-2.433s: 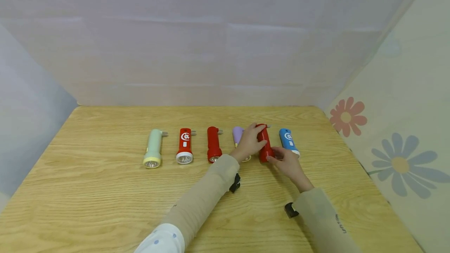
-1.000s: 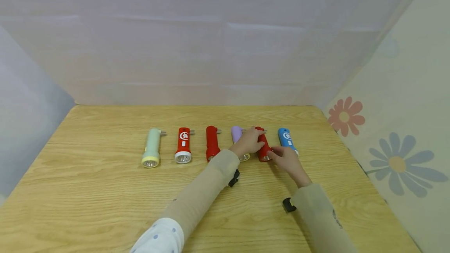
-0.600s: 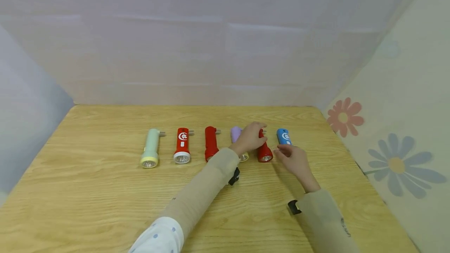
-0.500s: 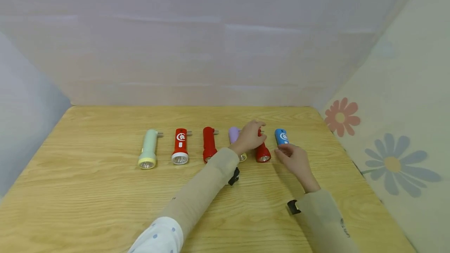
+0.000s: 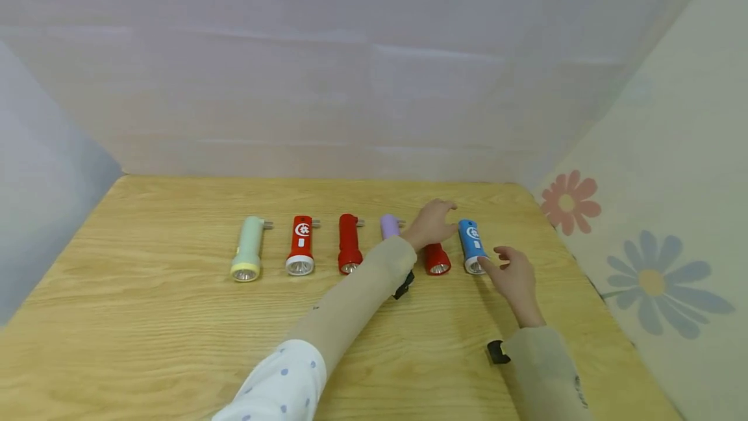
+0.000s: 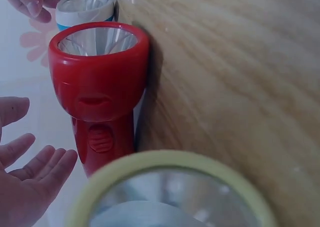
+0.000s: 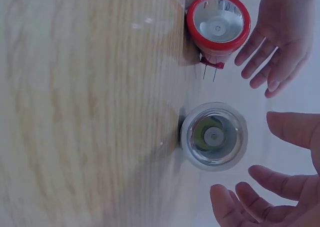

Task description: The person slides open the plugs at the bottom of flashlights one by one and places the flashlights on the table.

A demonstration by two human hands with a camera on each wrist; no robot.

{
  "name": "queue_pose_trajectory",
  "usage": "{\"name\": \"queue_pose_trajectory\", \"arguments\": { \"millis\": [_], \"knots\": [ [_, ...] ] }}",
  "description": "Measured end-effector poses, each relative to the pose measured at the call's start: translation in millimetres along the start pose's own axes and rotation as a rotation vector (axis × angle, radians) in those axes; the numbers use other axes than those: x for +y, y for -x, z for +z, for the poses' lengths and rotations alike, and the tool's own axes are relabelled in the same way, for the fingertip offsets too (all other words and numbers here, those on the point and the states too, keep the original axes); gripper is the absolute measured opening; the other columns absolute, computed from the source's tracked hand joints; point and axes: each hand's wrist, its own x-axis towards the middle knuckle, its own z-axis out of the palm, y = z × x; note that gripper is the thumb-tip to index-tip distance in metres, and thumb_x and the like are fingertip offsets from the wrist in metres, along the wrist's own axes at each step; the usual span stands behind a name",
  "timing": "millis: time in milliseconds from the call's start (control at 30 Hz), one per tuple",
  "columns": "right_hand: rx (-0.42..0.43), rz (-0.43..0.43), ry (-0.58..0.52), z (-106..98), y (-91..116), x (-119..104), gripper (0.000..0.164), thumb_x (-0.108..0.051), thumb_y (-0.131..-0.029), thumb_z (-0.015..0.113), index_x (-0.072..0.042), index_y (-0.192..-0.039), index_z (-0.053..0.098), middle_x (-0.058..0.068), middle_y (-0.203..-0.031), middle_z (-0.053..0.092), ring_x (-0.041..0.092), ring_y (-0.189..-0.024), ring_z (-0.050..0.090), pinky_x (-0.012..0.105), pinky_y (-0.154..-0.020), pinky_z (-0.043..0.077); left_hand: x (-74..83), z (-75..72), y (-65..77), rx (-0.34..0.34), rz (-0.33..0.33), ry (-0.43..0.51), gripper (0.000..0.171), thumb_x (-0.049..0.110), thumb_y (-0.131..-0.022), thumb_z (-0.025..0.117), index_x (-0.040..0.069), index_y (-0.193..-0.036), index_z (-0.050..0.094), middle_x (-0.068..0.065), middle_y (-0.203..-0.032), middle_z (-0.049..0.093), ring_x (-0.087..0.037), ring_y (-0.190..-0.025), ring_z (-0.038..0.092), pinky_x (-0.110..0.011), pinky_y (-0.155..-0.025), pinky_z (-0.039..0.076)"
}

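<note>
My left hand [image 5: 434, 223] hovers with loosely spread fingers above a plain red flashlight [image 5: 437, 260], hiding most of its body. In the left wrist view that red flashlight [image 6: 100, 82] lies apart from the fingers. A blue flashlight [image 5: 472, 239] with a white head lies to its right. My right hand [image 5: 514, 278] is beside the blue flashlight's lens end, thumb and fingers apart. The right wrist view shows a gap between the blue flashlight's lens [image 7: 214, 136] and the right hand [image 7: 285, 202]. Neither hand holds anything.
Further left in the row lie a purple flashlight [image 5: 389, 226], partly behind the left arm, another plain red one [image 5: 349, 242], a red one with a white head [image 5: 301, 242] and a pale green one [image 5: 249, 245]. All rest on a wooden table [image 5: 175, 330], lens ends toward me.
Both hands have let go of the right-hand plain red flashlight, which now lies on the table. They have moved right, toward the blue flashlight.
</note>
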Motion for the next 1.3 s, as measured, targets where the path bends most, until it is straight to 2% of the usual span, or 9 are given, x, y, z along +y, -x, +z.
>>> {"name": "queue_pose_trajectory", "arguments": {
  "millis": [267, 467, 700, 800, 900, 1033, 1200, 1300],
  "knots": [
    [-0.085, 0.074, 0.004, -3, 2, 7, 0.063, -0.038, -0.088, 0.057, 0.013, -0.123, 0.045, 0.034, -0.114, 0.049, 0.042, -0.093, 0.055, 0.047, -0.073, 0.047, 15.0, 7.0, -17.6, -0.111, -0.006, -0.126, 0.047, 0.027, -0.09, 0.055, 0.01, -0.132, 0.047, -0.006, -0.129, 0.048, -0.017, -0.117, 0.044, -0.026, -0.092, 0.039],
    [-0.116, 0.12, -0.014, -6, 7, 10, 0.067, -0.043, -0.087, 0.056, 0.013, -0.123, 0.044, 0.033, -0.111, 0.049, 0.032, -0.076, 0.062, 0.039, -0.066, 0.049, 15.8, 17.3, -30.3, -0.163, -0.022, -0.155, 0.047, 0.028, -0.09, 0.056, 0.008, -0.132, 0.047, -0.004, -0.128, 0.05, -0.015, -0.117, 0.046, -0.023, -0.091, 0.04],
    [-0.135, 0.141, -0.047, -6, 9, 13, 0.072, -0.047, -0.087, 0.054, 0.014, -0.124, 0.042, 0.03, -0.107, 0.053, 0.028, -0.072, 0.064, 0.031, -0.058, 0.047, 24.1, 32.6, -44.9, -0.22, -0.029, -0.197, 0.047, 0.03, -0.09, 0.055, 0.009, -0.131, 0.048, -0.001, -0.128, 0.051, -0.012, -0.116, 0.047, -0.02, -0.09, 0.039],
    [-0.139, 0.133, -0.043, -5, 8, 15, 0.072, -0.047, -0.087, 0.054, 0.015, -0.123, 0.043, 0.03, -0.106, 0.053, 0.026, -0.07, 0.064, 0.033, -0.059, 0.048, 30.0, 39.3, -46.9, -0.25, -0.042, -0.196, 0.046, 0.03, -0.091, 0.053, 0.01, -0.132, 0.047, 0.001, -0.128, 0.051, -0.011, -0.115, 0.048, -0.02, -0.089, 0.04],
    [-0.152, 0.124, -0.027, -3, 7, 16, 0.071, -0.046, -0.088, 0.054, 0.015, -0.123, 0.044, 0.031, -0.106, 0.053, 0.025, -0.068, 0.064, 0.035, -0.06, 0.049, 33.7, 42.9, -44.6, -0.272, -0.037, -0.199, 0.035, 0.026, -0.092, 0.052, 0.009, -0.123, 0.053, 0.0, -0.116, 0.057, -0.008, -0.097, 0.054, -0.018, -0.076, 0.042],
    [-0.165, 0.121, -0.029, -1, 4, 14, 0.067, -0.043, -0.089, 0.053, 0.016, -0.122, 0.044, 0.03, -0.104, 0.054, 0.024, -0.067, 0.063, 0.034, -0.058, 0.049, 34.1, 42.3, -42.6, -0.288, -0.027, -0.207, 0.02, 0.021, -0.092, 0.051, 0.008, -0.106, 0.058, -0.001, -0.093, 0.057, -0.009, -0.073, 0.047, -0.02, -0.061, 0.037],
    [-0.163, 0.119, -0.049, 0, -1, 9, 0.06, -0.037, -0.089, 0.055, 0.014, -0.118, 0.048, 0.027, -0.1, 0.056, 0.023, -0.066, 0.062, 0.03, -0.056, 0.048, 28.3, 43.0, -48.5, -0.296, -0.045, -0.252, 0.013, 0.02, -0.093, 0.05, 0.009, -0.095, 0.057, 0.0, -0.076, 0.047, -0.01, -0.065, 0.042, -0.02, -0.057, 0.034],
    [-0.168, 0.11, -0.035, 0, -4, 7, 0.056, -0.034, -0.089, 0.056, 0.014, -0.117, 0.049, 0.027, -0.099, 0.057, 0.023, -0.066, 0.062, 0.031, -0.056, 0.048, 24.6, 44.8, -52.8, -0.284, -0.063, -0.264, 0.012, 0.02, -0.092, 0.05, 0.009, -0.092, 0.056, 0.001, -0.073, 0.044, -0.01, -0.065, 0.042, -0.021, -0.057, 0.034]
  ]
}}
